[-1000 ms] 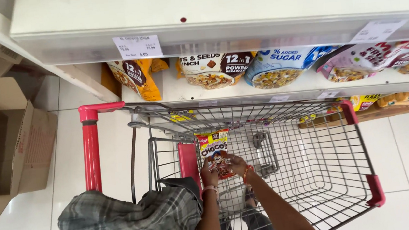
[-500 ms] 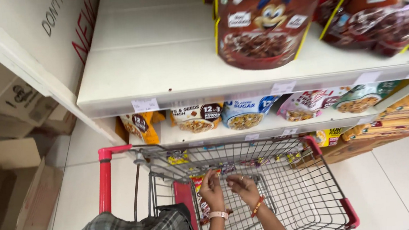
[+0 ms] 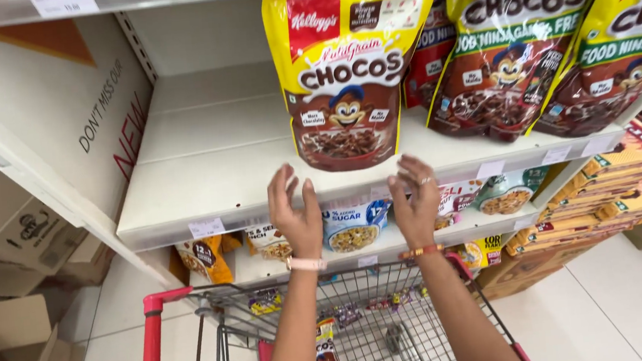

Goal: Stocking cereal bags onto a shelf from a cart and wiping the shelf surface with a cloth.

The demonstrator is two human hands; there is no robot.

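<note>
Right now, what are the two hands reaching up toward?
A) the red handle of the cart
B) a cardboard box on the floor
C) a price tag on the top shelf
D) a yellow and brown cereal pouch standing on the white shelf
D: the left hand and the right hand are raised with fingers spread, empty, just below and to either side of the cereal pouch on the white shelf.

I'm standing in a grocery shop: cereal pouches point(image 3: 350, 69) are lining price-tagged shelves point(image 3: 213, 190) above my hands point(image 3: 297, 217), a red trolley point(image 3: 350, 333) waiting below them.
</note>
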